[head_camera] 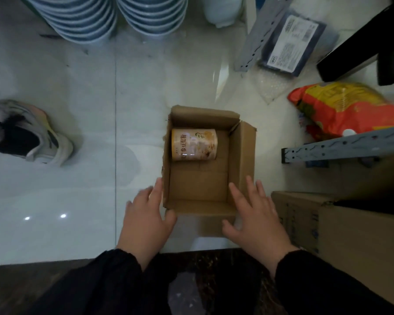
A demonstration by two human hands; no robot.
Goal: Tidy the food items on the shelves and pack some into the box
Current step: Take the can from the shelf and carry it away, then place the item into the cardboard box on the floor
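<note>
While one can lies sideways at the box's far end, I see left hand and right hand flanking its near corners, fingers spread, gripping nothing. I'd press both walls evenly.

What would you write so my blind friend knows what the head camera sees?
A left hand and right hand, fingers spread, flank the near end of an open cardboard box on a pale floor. One can lies on its side inside, at the far end.
</note>
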